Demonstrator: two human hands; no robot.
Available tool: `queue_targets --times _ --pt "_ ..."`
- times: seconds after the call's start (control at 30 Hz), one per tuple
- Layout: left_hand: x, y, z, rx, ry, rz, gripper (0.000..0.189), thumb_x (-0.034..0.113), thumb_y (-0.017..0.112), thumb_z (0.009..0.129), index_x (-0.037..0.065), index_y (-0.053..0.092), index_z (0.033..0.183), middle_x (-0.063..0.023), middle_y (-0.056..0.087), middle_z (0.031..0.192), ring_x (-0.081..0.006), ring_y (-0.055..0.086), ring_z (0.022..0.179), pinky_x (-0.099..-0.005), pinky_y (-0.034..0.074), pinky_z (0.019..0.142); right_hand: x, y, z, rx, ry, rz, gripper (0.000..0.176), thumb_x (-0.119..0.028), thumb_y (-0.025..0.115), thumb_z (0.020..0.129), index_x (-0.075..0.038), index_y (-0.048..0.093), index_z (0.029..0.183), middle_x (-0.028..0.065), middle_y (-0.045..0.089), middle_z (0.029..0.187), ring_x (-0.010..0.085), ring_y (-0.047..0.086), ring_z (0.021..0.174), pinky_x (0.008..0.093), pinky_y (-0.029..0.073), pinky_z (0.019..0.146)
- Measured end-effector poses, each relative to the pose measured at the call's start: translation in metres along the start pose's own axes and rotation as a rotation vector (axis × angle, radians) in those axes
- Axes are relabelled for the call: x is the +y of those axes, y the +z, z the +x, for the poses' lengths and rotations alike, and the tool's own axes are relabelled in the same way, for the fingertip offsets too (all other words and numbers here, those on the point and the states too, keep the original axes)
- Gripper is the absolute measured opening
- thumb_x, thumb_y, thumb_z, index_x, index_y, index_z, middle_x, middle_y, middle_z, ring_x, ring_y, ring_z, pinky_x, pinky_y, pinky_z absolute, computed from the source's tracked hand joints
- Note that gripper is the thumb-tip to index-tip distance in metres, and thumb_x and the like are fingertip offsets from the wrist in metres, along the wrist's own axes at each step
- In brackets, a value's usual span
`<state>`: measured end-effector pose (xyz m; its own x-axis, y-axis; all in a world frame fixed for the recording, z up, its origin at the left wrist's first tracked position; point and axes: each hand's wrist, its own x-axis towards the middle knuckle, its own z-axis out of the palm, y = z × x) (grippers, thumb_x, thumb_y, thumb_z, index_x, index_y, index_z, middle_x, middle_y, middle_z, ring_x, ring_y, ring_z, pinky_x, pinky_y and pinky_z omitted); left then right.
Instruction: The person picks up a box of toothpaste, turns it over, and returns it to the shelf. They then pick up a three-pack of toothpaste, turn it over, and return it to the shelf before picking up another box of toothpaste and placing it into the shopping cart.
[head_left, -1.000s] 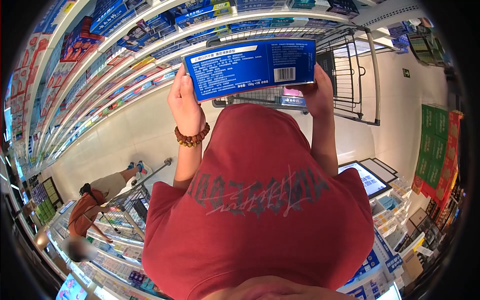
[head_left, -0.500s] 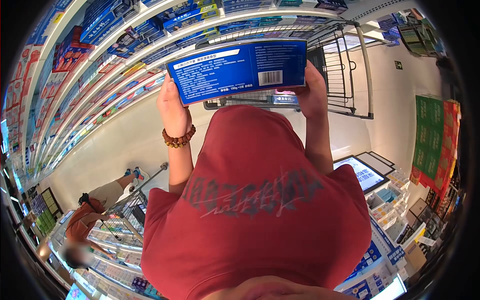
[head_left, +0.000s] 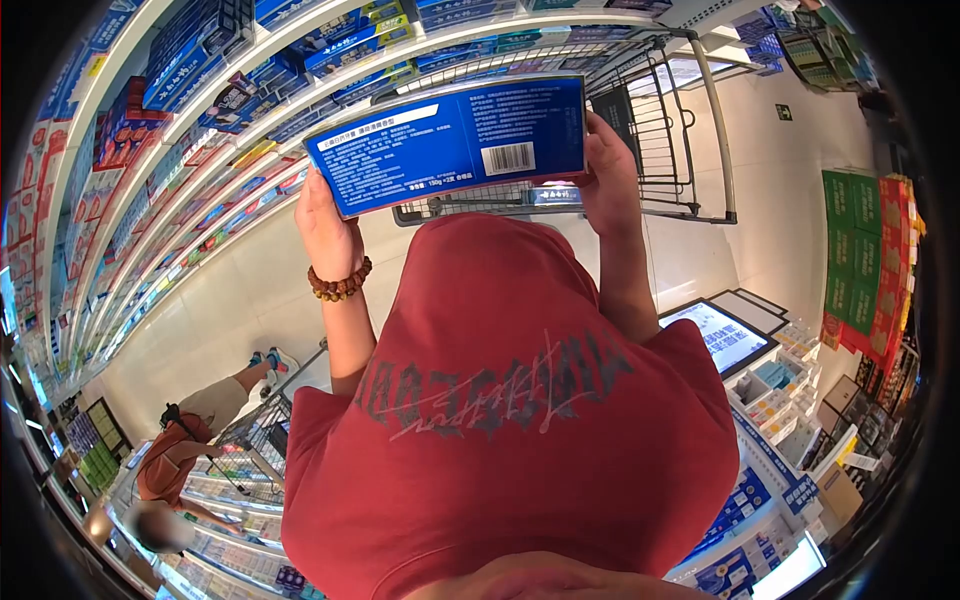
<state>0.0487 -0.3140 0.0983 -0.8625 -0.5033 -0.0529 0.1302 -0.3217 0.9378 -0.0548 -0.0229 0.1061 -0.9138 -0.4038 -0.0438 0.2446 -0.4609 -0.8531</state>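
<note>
A wide blue toothpaste box is held up level in front of my chest, its printed back with a barcode facing me. My left hand grips the box's left end, the thumb at its near edge and a brown bead bracelet on the wrist. At the other end, my right hand is closed around the lower right corner. Most of the fingers of both hands are hidden behind the box.
Beyond the box stands a wire shopping cart, with a blue-and-white box visible low in it. Shelves of boxed goods curve along the left. Another person stands at lower left beside a second cart. Green and red cartons rise at right.
Both hands and the toothpaste box sit slightly farther left in view. The surroundings have shifted a little too. My grip on the box looks the same.
</note>
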Motion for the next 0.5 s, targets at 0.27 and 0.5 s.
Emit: queue_targets --times 0.27,0.5 --pt "-0.002 -0.006 -0.001 -0.068 -0.007 -0.042 0.043 0.038 0.045 0.105 0.003 0.052 0.129 -0.0026 0.065 0.109 -0.0086 0.062 0.088 -0.0251 0.051 0.075 0.002 0.000 0.000 -0.012 -0.012 0.013 0.055 -0.029 0.054 0.101 0.009 0.040 0.137 0.0132 0.067 0.101 0.0238 0.071 0.083 0.0396 0.062 0.072" --pt "-0.003 -0.009 0.001 -0.069 -0.028 -0.056 0.048 0.038 0.045 0.105 0.002 0.050 0.135 -0.0030 0.066 0.112 -0.0094 0.064 0.092 -0.0248 0.053 0.079 0.007 -0.003 -0.002 -0.010 -0.003 0.019 0.057 -0.031 0.056 0.100 0.008 0.040 0.138 0.0140 0.067 0.104 0.0240 0.070 0.087 0.0393 0.061 0.074"
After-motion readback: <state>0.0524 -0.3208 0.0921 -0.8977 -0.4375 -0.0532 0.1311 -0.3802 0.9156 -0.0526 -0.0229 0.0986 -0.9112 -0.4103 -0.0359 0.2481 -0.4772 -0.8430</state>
